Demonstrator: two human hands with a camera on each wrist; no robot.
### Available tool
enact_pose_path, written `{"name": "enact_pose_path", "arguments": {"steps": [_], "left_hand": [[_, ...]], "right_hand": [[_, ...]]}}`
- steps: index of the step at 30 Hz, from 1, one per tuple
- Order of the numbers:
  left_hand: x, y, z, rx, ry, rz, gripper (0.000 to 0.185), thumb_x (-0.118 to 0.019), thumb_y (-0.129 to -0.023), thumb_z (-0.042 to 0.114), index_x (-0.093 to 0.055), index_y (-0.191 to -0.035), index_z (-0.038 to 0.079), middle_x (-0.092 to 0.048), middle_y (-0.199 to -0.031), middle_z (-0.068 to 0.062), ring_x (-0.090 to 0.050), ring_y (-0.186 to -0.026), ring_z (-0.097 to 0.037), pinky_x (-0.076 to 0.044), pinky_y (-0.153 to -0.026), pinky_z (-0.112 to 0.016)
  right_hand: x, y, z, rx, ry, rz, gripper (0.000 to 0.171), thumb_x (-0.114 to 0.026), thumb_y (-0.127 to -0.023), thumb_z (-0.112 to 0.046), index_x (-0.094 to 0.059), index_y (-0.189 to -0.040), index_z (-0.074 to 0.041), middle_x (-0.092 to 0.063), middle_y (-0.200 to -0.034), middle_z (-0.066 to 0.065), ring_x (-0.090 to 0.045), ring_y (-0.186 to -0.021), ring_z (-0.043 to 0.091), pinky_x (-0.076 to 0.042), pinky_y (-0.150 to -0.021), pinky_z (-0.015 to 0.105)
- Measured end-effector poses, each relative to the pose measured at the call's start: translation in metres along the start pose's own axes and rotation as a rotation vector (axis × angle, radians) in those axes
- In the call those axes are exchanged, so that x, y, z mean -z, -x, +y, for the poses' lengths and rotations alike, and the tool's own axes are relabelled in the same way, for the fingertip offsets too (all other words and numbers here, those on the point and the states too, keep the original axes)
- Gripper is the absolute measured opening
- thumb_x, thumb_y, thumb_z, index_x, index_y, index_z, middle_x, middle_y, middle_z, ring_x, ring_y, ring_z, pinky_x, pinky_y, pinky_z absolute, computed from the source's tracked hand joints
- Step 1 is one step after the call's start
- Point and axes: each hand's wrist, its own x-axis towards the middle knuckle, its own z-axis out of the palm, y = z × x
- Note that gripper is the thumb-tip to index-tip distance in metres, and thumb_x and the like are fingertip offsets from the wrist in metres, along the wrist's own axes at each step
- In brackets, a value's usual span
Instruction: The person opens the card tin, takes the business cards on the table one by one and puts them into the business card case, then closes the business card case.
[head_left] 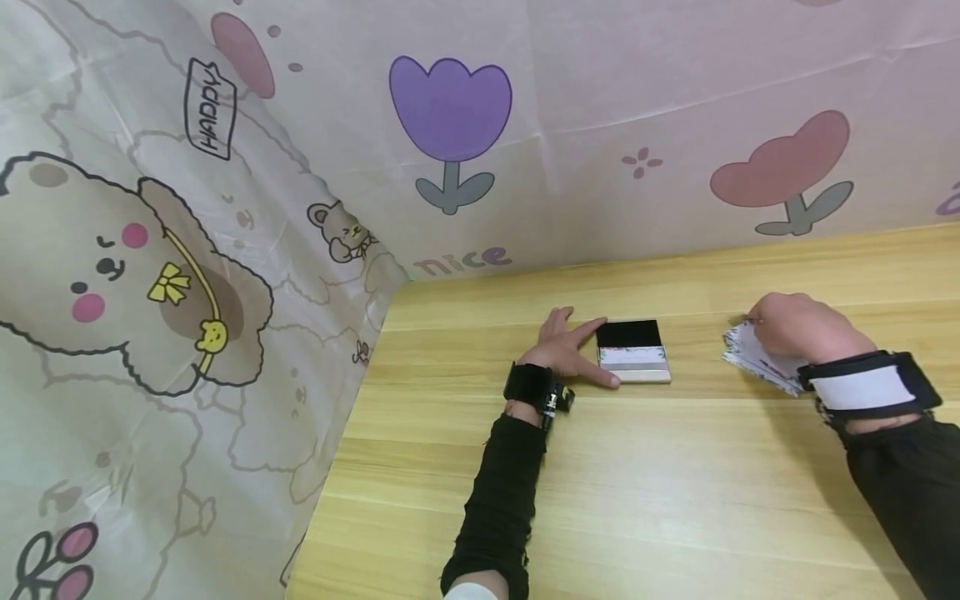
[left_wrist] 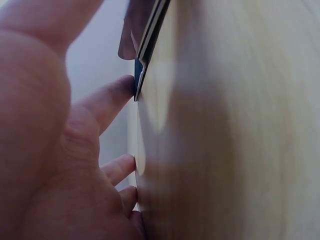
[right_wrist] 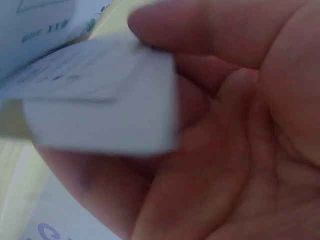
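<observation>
A small flat case (head_left: 633, 352), black at the far half and white-grey at the near half, lies on the wooden table (head_left: 600, 483). My left hand (head_left: 588, 352) rests at its left side, with straight index finger and thumb touching the case's corners. In the left wrist view the fingertips (left_wrist: 117, 95) meet the case's edge (left_wrist: 145, 55). To the right, my right hand (head_left: 787, 329) grips a stack of white printed cards (head_left: 750, 357) just above the table. The right wrist view shows the stack (right_wrist: 100, 95) held between curled fingers and palm (right_wrist: 225, 140).
A cloth with cartoon bears (head_left: 127, 275) and tulips (head_left: 450, 108) walls the table on the left and at the back. Bare wood stretches in front of both hands. Both forearms wear black sleeves and wrist straps (head_left: 870, 385).
</observation>
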Motion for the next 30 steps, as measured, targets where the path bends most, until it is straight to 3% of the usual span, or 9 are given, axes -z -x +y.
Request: {"name": "enact_pose_path", "arguments": {"steps": [4, 8, 15, 18, 25, 30], "left_hand": [[0.0002, -0.0003, 0.0003, -0.004, 0.004, -0.003, 0.109, -0.096, -0.065, 0.055, -0.038, -0.158, 0.048, -0.005, -0.172, -0.001, -0.005, -0.157, -0.024, -0.026, -0.119, -0.06], [0.0005, 0.0005, 0.0011, -0.006, 0.005, -0.006, 0.11, -0.096, -0.066, 0.055, -0.038, -0.158, 0.048, -0.004, -0.172, -0.002, -0.005, -0.157, -0.024, -0.026, -0.12, -0.06], [0.0012, 0.0009, 0.0008, -0.003, 0.002, -0.005, 0.109, -0.095, -0.066, 0.055, -0.037, -0.158, 0.048, -0.004, -0.173, -0.001, -0.003, -0.157, -0.023, -0.025, -0.12, -0.06], [0.0017, 0.0014, 0.0019, -0.007, -0.001, -0.008, 0.109, -0.095, -0.066, 0.055, -0.037, -0.158, 0.048, -0.003, -0.173, -0.002, -0.003, -0.157, -0.024, -0.025, -0.12, -0.06], [0.002, 0.0009, 0.0022, -0.008, 0.006, -0.016, 0.109, -0.096, -0.067, 0.053, -0.037, -0.159, 0.047, -0.003, -0.173, -0.003, -0.001, -0.158, -0.025, -0.023, -0.121, -0.06], [0.0017, 0.001, 0.0016, -0.007, 0.006, -0.013, 0.109, -0.096, -0.066, 0.054, -0.037, -0.159, 0.047, -0.003, -0.173, -0.003, -0.003, -0.157, -0.024, -0.024, -0.121, -0.059]], "right_hand": [[0.0006, 0.003, -0.0018, 0.004, -0.024, 0.06, 0.035, -0.051, -0.094, 0.005, -0.064, -0.124, 0.017, -0.062, -0.114, 0.041, -0.059, -0.08, 0.035, -0.051, -0.064, 0.044], [0.001, 0.0047, -0.0015, -0.001, -0.056, 0.115, 0.029, -0.061, -0.092, 0.001, -0.069, -0.116, 0.014, -0.066, -0.108, 0.035, -0.06, -0.08, 0.035, -0.048, -0.06, 0.042], [-0.0048, 0.0015, -0.0007, -0.02, -0.156, 0.059, 0.033, -0.076, -0.088, -0.007, -0.066, -0.109, 0.015, -0.066, -0.095, 0.025, -0.057, -0.076, 0.033, -0.046, -0.058, 0.037], [-0.0055, 0.0013, -0.0001, -0.024, -0.144, 0.074, 0.033, -0.072, -0.091, -0.008, -0.065, -0.112, 0.017, -0.066, -0.096, 0.028, -0.058, -0.076, 0.034, -0.048, -0.059, 0.041], [-0.0034, 0.0019, -0.0017, -0.034, -0.117, 0.277, 0.038, -0.057, -0.104, -0.013, -0.062, -0.122, 0.02, -0.062, -0.114, 0.042, -0.06, -0.082, 0.042, -0.047, -0.072, 0.059], [-0.0019, 0.0008, -0.004, -0.068, -0.139, 0.268, 0.053, -0.051, -0.108, -0.021, -0.047, -0.134, 0.025, -0.049, -0.124, 0.05, -0.056, -0.089, 0.05, -0.046, -0.077, 0.064]]}}
